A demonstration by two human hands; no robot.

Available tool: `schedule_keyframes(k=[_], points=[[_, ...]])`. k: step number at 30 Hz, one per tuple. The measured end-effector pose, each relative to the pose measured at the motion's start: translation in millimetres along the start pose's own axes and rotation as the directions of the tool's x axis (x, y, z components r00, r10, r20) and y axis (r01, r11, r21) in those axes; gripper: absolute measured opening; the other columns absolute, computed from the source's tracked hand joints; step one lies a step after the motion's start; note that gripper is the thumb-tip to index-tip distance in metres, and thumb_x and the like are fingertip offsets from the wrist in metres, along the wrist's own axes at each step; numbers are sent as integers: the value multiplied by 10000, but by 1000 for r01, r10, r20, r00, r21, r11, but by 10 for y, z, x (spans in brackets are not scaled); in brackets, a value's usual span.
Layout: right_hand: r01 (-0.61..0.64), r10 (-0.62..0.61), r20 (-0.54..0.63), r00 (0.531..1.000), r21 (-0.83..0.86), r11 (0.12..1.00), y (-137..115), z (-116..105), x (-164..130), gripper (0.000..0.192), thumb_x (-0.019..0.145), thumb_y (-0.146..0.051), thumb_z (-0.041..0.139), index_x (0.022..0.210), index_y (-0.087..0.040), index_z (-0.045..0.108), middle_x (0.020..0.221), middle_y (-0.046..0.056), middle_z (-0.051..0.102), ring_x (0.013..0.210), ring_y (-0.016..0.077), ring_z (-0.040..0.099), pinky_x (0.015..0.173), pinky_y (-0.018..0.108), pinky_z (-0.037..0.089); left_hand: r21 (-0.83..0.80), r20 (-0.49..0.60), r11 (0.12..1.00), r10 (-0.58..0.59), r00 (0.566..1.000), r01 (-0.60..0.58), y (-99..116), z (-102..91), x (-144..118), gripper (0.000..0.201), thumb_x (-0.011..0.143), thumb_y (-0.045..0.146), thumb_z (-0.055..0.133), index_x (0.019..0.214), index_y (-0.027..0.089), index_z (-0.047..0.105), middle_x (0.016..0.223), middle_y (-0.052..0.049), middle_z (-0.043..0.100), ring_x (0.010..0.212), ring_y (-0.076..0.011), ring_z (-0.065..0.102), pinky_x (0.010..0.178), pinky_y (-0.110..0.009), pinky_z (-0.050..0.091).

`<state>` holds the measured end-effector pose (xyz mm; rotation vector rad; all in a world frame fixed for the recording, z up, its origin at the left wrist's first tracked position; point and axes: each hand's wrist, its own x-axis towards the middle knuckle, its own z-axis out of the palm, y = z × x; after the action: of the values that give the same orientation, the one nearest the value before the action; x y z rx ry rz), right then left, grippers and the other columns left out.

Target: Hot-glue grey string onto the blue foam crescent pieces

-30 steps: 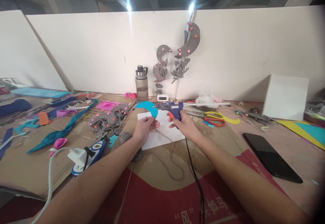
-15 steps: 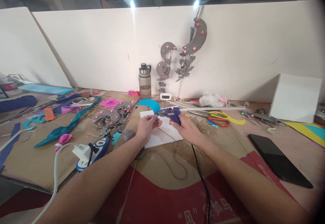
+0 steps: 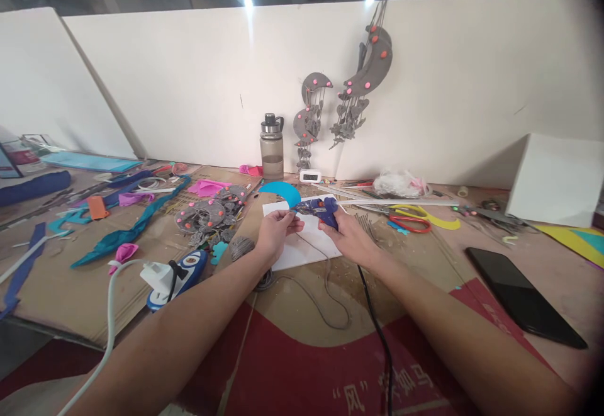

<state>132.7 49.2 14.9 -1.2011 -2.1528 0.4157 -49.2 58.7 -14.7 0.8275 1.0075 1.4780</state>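
Observation:
My left hand (image 3: 275, 235) pinches the lower tip of a blue foam crescent (image 3: 281, 192), held upright above a white sheet (image 3: 302, 249). My right hand (image 3: 348, 238) grips a blue hot glue gun (image 3: 321, 208), its nozzle pointing left and meeting the crescent's tip at my left fingers. The gun's black cord (image 3: 377, 334) runs back along my right forearm. A grey string (image 3: 325, 290) loops on the table below the sheet.
Grey crescent mobiles (image 3: 207, 214) with pink dots lie left of my hands; two more hang on the white wall (image 3: 365, 76). A water bottle (image 3: 272, 148), red-handled scissors (image 3: 408, 222), a black phone (image 3: 523, 296), a white plug strip (image 3: 163, 274) and foam scraps surround the work spot.
The glue gun tilted down and moved left until its nozzle reached the crescent's tip. My left hand kept the crescent nearly still. The view shifted slightly.

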Motion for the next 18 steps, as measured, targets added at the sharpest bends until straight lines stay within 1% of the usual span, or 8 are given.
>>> schedule_keyframes(k=[4, 8, 13, 18], points=[[20, -20, -1, 1000, -34, 999, 5, -2, 7, 278, 883, -275, 483, 1113, -123, 515, 969, 124, 655, 828, 223, 573, 732, 318, 409, 7, 1, 1000, 6, 1000, -6, -9, 2, -4, 93, 823, 144, 599, 757, 84, 569, 632, -64, 649, 551, -127, 640, 644, -285, 543], [3, -2, 14, 1000, -66, 998, 20, -6, 15, 271, 881, -270, 481, 1100, -116, 525, 968, 137, 660, 822, 233, 585, 733, 327, 415, 8, -25, 1000, 23, 999, -23, -7, 3, -1, 91, 816, 146, 604, 756, 88, 569, 635, -57, 646, 561, -121, 637, 649, -283, 541], [5, -4, 15, 1000, -57, 998, 30, -10, 16, 300, 873, -253, 484, 1140, -120, 513, 1003, 133, 661, 878, 243, 598, 759, 326, 425, 9, -51, 998, 58, 997, -58, -8, -2, 13, 105, 811, 157, 612, 743, 85, 576, 662, -54, 643, 558, -116, 634, 635, -283, 537], [10, -9, 26, 1000, -35, 999, 41, -18, 14, 323, 873, -250, 472, 1165, -117, 510, 1039, 134, 657, 931, 251, 591, 803, 341, 426, -3, -51, 997, 71, 996, -71, 3, 0, -3, 126, 799, 182, 634, 738, 88, 575, 673, -57, 647, 568, -116, 637, 640, -282, 538]])
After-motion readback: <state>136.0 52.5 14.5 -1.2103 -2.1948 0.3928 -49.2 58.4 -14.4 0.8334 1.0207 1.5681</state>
